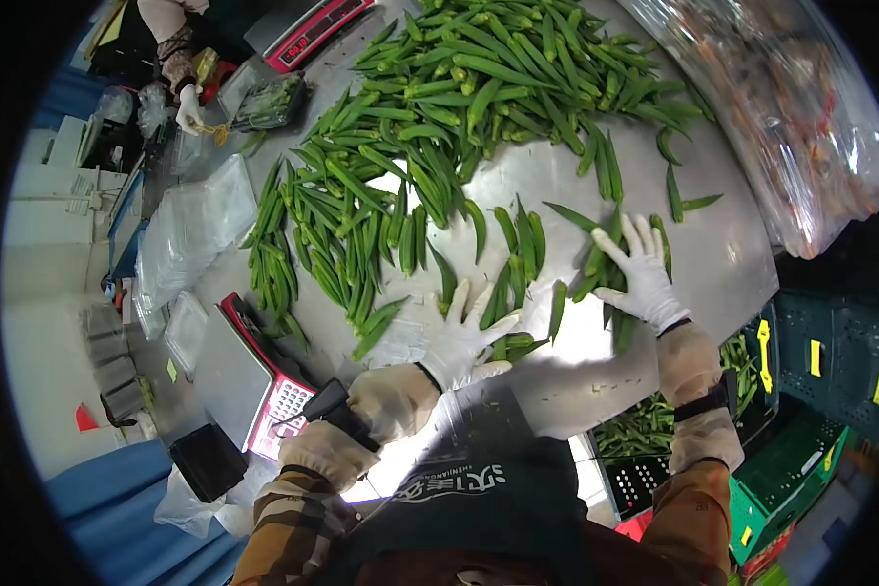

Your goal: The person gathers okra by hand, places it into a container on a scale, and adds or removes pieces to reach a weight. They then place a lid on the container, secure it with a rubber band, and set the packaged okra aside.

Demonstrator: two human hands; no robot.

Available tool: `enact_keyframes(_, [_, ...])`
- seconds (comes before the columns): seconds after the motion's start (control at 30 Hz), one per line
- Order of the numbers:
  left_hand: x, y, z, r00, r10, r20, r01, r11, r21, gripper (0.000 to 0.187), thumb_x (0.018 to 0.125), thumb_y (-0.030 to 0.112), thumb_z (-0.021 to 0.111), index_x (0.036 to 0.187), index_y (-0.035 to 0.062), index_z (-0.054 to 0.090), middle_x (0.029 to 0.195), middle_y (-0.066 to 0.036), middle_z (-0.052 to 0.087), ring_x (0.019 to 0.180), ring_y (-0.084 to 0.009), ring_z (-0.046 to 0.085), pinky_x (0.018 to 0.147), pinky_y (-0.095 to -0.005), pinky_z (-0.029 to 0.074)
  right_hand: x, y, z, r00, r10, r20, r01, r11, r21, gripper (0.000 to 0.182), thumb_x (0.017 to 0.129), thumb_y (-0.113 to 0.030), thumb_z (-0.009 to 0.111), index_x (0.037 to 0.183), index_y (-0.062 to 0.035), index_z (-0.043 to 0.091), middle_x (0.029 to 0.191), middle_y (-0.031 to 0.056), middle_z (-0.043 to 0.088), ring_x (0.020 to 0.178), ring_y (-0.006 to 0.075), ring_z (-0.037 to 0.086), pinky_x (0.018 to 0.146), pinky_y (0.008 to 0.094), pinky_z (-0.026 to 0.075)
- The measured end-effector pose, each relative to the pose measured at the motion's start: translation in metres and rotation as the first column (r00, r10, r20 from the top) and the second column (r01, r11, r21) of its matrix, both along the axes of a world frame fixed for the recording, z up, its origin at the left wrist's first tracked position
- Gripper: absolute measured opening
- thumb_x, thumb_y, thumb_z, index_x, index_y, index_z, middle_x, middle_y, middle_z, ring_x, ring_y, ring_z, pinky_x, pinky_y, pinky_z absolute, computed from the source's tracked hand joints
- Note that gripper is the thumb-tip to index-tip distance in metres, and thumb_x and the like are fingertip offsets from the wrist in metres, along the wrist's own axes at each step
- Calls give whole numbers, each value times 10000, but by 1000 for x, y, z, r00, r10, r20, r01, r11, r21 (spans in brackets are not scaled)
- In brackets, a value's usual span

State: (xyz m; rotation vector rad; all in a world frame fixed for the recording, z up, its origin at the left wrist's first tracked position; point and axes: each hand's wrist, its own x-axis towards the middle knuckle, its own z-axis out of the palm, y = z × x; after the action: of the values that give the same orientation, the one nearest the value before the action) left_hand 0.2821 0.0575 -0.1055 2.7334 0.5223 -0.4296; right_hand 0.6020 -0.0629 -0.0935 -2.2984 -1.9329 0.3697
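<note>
Green okra pods (518, 73) heaped on metal desk (723, 234), thinning into loose pods around both grips. Right grip (640, 273): fingers spread, pods under and beside them; can't tell if any held. Left grip (467, 337): fingers wide, pods just beside fingertips, no hold seen. 1 scale (288, 405) left of it, co-worker's gloved hand (190, 112) well apart.

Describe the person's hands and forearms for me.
The left hand and right hand wear white gloves. Sheer beige oversleeves with dark cuffs cover the forearms, a black strap around each. Behind them show brown-orange sleeves, the left one with dark and pale plaid.
</note>
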Motion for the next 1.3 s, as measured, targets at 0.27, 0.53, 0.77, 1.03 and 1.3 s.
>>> enact_keyframes(0.27, [-22,-7,5,887,460,45,-462,885,60,921,793,596,628,1531,230,217,1588,-190,97,1437,-493,-4,1015,-780,49,-25,-82,-12,956,-281,87,284,959,-21,993,691,-470,768,1517,-220,278,1524,221,229,1430,423,153,1165,547,128])
enact_keyframes(0.53, [-37,-7,-9,743,589,316,-573,805,-152,723,845,229,625,1490,142,313,1545,-141,270,1420,-409,202,1116,-630,130,-52,-85,-4,931,-362,38,349,918,190,908,707,-385,768,1485,-187,344,1515,214,261,1417,402,207,1148,534,174])
enact_keyframes(0.77, [-49,-22,-21,540,610,580,-618,755,-219,626,808,36,605,1408,100,437,1385,-175,459,1284,-395,365,1082,-487,290,-142,15,-38,906,-263,-330,381,848,369,396,772,-137,713,1157,-84,639,1036,106,663,946,302,612,855,393,483])
enact_keyframes(1.03, [-104,-6,-36,271,740,615,-648,613,-452,429,845,13,614,1270,42,560,1178,-150,594,1130,-296,526,1011,-395,395,-131,-37,-9,768,-247,-591,570,684,455,363,783,-7,702,1138,-64,657,1011,97,644,858,201,638,733,298,525])
enact_keyframes(1.3, [-98,-27,-29,317,791,523,-654,581,-484,421,846,-17,614,1260,46,567,1243,-126,556,1176,-273,502,1036,-388,371,-41,-267,2,438,-899,23,745,377,550,422,787,4,670,1204,4,608,1160,170,620,1055,309,573,948,425,442])
